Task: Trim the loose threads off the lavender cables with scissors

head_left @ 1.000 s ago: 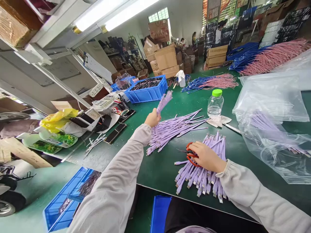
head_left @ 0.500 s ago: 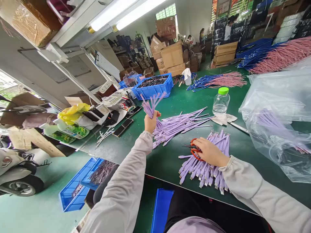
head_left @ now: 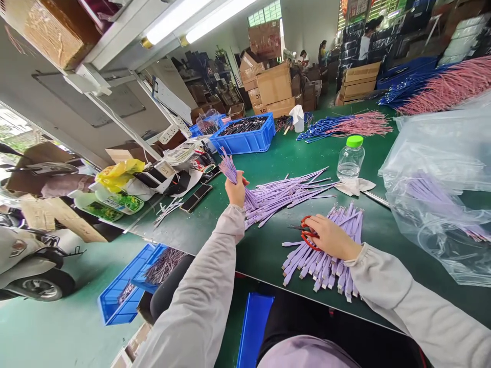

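Observation:
My left hand (head_left: 235,189) is closed round a bundle of purple cables (head_left: 227,167), whose loose ends stick up above the fist. Just behind and to its right lies a loose spread of purple cables (head_left: 286,197) on the green table. In my right hand (head_left: 333,236) is a pair of scissors with red-orange handles (head_left: 308,232), its dark blades pointing left. That hand rests over a second pile of purple cables (head_left: 320,268), whose flat connector ends fan toward the table's front edge. The fingers and wrist partly cover this pile.
A clear jar with a green lid (head_left: 350,158) stands beyond the piles, beside a white cloth (head_left: 355,186). Plastic bags (head_left: 433,204) lie at the right. A blue bin of dark parts (head_left: 245,138) sits at the back; a phone (head_left: 196,198) lies left.
The bundle's spread-out ends have drawn closer together and tilted left in my left hand. My right hand with the scissors stays over its pile. The view has shifted slightly.

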Demonstrator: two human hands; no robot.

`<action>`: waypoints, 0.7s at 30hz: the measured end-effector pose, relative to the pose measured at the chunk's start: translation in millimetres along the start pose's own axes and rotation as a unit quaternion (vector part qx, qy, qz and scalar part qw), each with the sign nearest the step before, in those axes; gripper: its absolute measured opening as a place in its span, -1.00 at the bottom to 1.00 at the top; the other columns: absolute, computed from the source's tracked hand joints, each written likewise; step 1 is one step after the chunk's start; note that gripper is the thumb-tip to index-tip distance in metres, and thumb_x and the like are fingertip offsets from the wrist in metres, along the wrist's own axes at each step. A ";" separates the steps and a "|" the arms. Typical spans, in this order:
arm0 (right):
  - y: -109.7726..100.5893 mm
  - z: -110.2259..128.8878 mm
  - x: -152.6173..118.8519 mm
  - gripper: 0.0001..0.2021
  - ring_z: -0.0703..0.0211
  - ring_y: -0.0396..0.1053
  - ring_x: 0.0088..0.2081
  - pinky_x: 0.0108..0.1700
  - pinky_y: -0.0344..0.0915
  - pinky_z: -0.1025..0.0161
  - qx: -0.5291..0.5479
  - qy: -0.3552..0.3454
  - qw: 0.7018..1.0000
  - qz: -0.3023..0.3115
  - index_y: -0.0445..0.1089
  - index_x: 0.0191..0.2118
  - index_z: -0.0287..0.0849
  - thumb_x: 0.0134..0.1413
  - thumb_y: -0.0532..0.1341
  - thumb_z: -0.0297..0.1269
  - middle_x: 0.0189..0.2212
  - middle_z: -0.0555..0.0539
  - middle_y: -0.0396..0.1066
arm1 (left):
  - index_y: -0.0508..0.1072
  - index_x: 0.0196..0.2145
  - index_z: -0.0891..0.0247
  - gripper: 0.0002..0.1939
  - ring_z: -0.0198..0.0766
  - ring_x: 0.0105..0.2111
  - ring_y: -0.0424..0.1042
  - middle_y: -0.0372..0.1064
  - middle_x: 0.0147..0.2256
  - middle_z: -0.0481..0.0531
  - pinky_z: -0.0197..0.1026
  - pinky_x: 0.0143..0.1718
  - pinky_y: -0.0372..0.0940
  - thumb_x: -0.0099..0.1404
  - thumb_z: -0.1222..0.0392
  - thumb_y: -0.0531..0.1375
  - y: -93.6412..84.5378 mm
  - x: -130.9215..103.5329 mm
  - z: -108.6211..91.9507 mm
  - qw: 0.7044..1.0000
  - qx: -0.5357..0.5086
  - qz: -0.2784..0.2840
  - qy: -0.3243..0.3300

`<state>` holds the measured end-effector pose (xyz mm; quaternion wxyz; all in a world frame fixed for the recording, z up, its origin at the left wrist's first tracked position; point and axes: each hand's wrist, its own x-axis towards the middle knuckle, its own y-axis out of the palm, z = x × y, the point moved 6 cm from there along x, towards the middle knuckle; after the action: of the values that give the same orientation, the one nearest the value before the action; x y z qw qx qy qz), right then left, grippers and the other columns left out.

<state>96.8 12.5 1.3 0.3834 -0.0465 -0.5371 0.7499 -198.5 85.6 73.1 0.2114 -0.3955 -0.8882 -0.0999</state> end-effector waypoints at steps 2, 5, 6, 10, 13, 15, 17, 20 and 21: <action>0.0 -0.3 0.0 -0.83 0.05 0.29 -0.22 -0.14 0.35 0.07 0.002 0.002 1.000 0.003 0.35 -0.16 -0.22 0.10 0.12 -0.45 -0.24 -0.13 0.41 | 0.39 -0.39 0.28 -0.65 -0.43 -0.69 0.22 0.16 -0.64 -0.16 -0.34 -0.61 0.15 0.19 -0.10 0.21 0.4 12.8 -16.8 0.999 -0.046 -0.002 0.018; 0.8 -0.6 0.2 -0.82 0.05 0.30 -0.21 -0.13 0.35 0.06 0.003 0.003 1.000 0.005 0.35 -0.15 -0.22 0.11 0.12 -0.45 -0.23 -0.13 0.41 | 0.39 -0.38 0.27 -0.66 -0.46 -0.69 0.19 0.15 -0.63 -0.17 -0.36 -0.63 0.11 0.17 -0.10 0.23 -0.1 20.3 -36.6 0.997 -0.072 -0.004 0.041; 1.1 -0.7 0.2 -0.82 0.05 0.30 -0.20 -0.13 0.35 0.06 0.003 0.004 1.000 0.005 0.35 -0.15 -0.22 0.11 0.12 -0.44 -0.23 -0.13 0.41 | 0.39 -0.37 0.27 -0.67 -0.45 -0.67 0.23 0.19 -0.61 -0.16 -0.36 -0.61 0.14 0.15 -0.07 0.26 -0.5 17.3 -37.3 0.997 -0.067 -0.004 0.044; 0.6 0.4 0.2 -0.83 0.05 0.30 -0.21 -0.15 0.35 0.07 0.002 0.003 1.000 0.001 0.35 -0.16 -0.22 0.10 0.13 -0.44 -0.24 -0.13 0.41 | 0.44 -0.37 0.31 -0.74 -0.38 -0.51 0.41 0.38 -0.49 -0.05 -0.32 -0.40 0.28 0.11 0.06 0.31 0.1 -9.0 -9.6 1.000 -0.004 0.023 0.020; -1.0 1.6 0.2 -0.82 0.05 0.30 -0.22 -0.15 0.35 0.07 0.000 0.002 1.000 -0.001 0.35 -0.17 -0.21 0.09 0.14 -0.45 -0.24 -0.13 0.41 | 0.44 -0.37 0.33 -0.73 -0.36 -0.53 0.41 0.35 -0.57 -0.06 -0.32 -0.41 0.27 0.21 0.02 0.22 -1.0 -16.5 11.5 1.000 -0.006 0.011 -0.019; -1.3 1.2 0.3 -0.83 0.05 0.30 -0.22 -0.15 0.35 0.07 -0.001 0.005 1.000 0.002 0.35 -0.18 -0.21 0.09 0.13 -0.45 -0.24 -0.13 0.42 | 0.42 -0.38 0.32 -0.71 -0.39 -0.60 0.36 0.28 -0.61 -0.10 -0.34 -0.49 0.24 0.25 0.00 0.18 -1.3 -8.8 9.0 0.997 -0.062 -0.014 -0.034; -0.9 0.3 0.4 -0.84 0.04 0.29 -0.22 -0.14 0.34 0.06 0.000 0.005 1.000 0.006 0.35 -0.18 -0.21 0.11 0.12 -0.45 -0.24 -0.13 0.42 | 0.38 -0.41 0.30 -0.73 -0.46 -0.67 0.24 0.19 -0.65 -0.16 -0.36 -0.55 0.19 0.28 0.02 0.17 0.2 5.0 -7.5 0.987 -0.150 -0.030 -0.044; 0.0 -1.0 0.5 -0.83 0.04 0.29 -0.20 -0.11 0.33 0.05 0.003 0.000 1.000 0.009 0.35 -0.16 -0.22 0.11 0.13 -0.44 -0.21 -0.14 0.41 | 0.33 -0.42 0.28 -0.76 -0.52 -0.73 0.10 0.08 -0.67 -0.22 -0.39 -0.61 0.12 0.33 0.08 0.14 5.2 22.9 -43.3 0.954 -0.285 -0.032 -0.092; 0.0 -1.3 0.4 -0.83 0.03 0.29 -0.19 -0.11 0.33 0.05 0.003 0.000 1.000 0.009 0.35 -0.15 -0.22 0.11 0.14 -0.44 -0.21 -0.15 0.41 | 0.31 -0.42 0.27 -0.76 -0.53 -0.73 0.08 0.06 -0.67 -0.23 -0.41 -0.63 0.11 0.34 0.09 0.13 7.3 25.6 -54.9 0.939 -0.323 -0.033 -0.116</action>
<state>97.2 13.8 0.9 0.3766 -0.0505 -0.5341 0.7552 -192.0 88.4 133.7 -0.0358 -0.4220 -0.8389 -0.3419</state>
